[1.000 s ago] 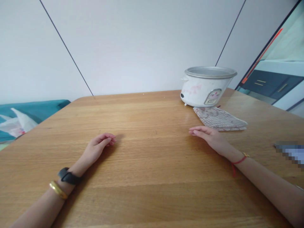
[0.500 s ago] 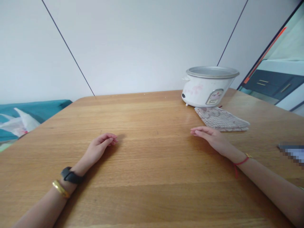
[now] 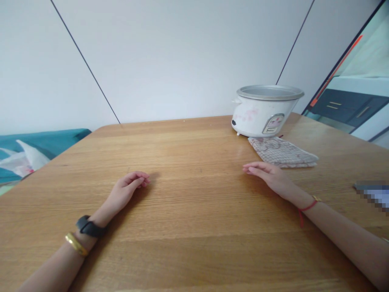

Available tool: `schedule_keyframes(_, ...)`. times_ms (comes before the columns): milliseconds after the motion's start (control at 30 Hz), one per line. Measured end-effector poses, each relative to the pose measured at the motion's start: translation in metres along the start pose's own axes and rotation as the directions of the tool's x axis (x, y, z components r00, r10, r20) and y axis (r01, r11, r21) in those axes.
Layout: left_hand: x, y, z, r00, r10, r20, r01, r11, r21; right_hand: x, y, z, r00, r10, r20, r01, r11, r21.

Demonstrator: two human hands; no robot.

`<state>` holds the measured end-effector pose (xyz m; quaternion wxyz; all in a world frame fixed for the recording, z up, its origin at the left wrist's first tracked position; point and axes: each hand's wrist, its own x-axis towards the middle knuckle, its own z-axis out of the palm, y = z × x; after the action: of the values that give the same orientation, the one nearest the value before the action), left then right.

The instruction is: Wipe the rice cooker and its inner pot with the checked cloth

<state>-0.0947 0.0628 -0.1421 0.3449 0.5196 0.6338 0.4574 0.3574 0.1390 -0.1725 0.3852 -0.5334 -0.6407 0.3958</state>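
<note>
My left hand (image 3: 127,190) rests on its side on the wooden table (image 3: 191,215), left of the middle. Its fingers are loosely bent, with the thumb near them and nothing held. On the right, my right hand (image 3: 272,179) also lies on the tabletop, fingers stretched forward and slightly bent, holding nothing. Just beyond it is a folded checked cloth (image 3: 281,152), close to the knuckles. Behind the cloth stands a white rice cooker (image 3: 257,117) without a lid, its front partly over the cloth's far edge; the inside bottom is hidden.
A pale wall (image 3: 170,61) rises behind the table. At the right edge lies a blurred-out flat object (image 3: 372,192). Left of the table, a white plastic bag (image 3: 27,160) sits on a teal seat (image 3: 60,140). Dark drawers (image 3: 340,103) show beyond the right side.
The view has shifted very slightly. Both hands, the cloth and the rice cooker keep their places on the table.
</note>
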Motion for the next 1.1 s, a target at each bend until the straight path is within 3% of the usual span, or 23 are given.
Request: schedule_keyframes(1100, 0.0026, -0.0088, -0.0028, 0.999, 0.030, 0.013, -0.030, 1.000, 0.005, -0.0009, -0.0039, 0.0008, 0.999, -0.036, 0.005, 0.036, 0.995, -0.092)
